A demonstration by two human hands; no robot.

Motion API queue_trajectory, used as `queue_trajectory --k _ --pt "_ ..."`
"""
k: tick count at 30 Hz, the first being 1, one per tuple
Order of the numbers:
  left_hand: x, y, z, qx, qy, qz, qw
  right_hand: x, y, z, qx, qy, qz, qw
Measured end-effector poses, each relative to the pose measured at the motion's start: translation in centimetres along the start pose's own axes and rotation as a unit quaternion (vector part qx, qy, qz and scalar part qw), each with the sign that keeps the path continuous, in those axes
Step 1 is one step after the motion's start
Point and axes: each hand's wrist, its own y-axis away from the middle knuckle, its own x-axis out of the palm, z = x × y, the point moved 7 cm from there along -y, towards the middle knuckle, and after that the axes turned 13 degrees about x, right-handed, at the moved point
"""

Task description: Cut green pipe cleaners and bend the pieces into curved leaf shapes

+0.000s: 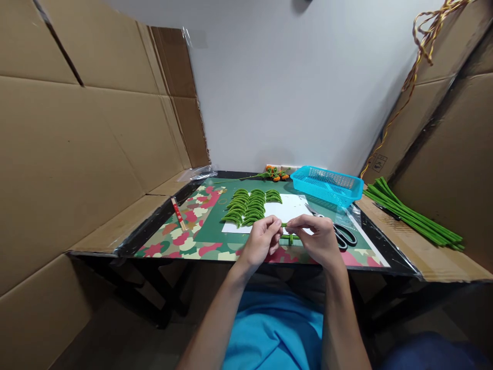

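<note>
Between my two hands is a short green fuzzy stem piece. My left hand pinches its left end and my right hand pinches its right end, fingertips almost touching. Just below lie more green pieces, one upright across another, near the table's front. Behind my left hand, rows of curved green leaf shapes cover the left part of a white sheet. Black-handled scissors rest right beside my right hand, their blades pointing up and left.
A blue plastic basket stands at the back right. Long green stems and a black pen lie on cardboard at the right. Orange flowers are at the back edge. A red-wrapped stick pair lies left. Cardboard walls rise at both sides.
</note>
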Motion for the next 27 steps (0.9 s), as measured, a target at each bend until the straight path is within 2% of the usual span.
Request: queue_trajectory --k 3,12,17,27 --pt "0.0 0.0 0.0 -0.007 0.008 -0.003 1.000 -0.1 -0.1 0.0 0.000 0.002 -0.001 1.000" --pt "0.1 0.3 -0.5 0.033 -0.046 -0.007 0.998 -0.1 -0.2 -0.7 0.036 -0.036 0.023 0.998" --pt "0.1 0.3 -0.7 0.042 -0.054 -0.010 0.998 -0.5 -0.2 -0.6 0.043 -0.042 -0.001 0.998" --pt "0.4 0.7 -1.1 0.056 -0.118 0.027 0.991 -0.7 0.0 -1.4 0.049 -0.019 -0.009 0.999"
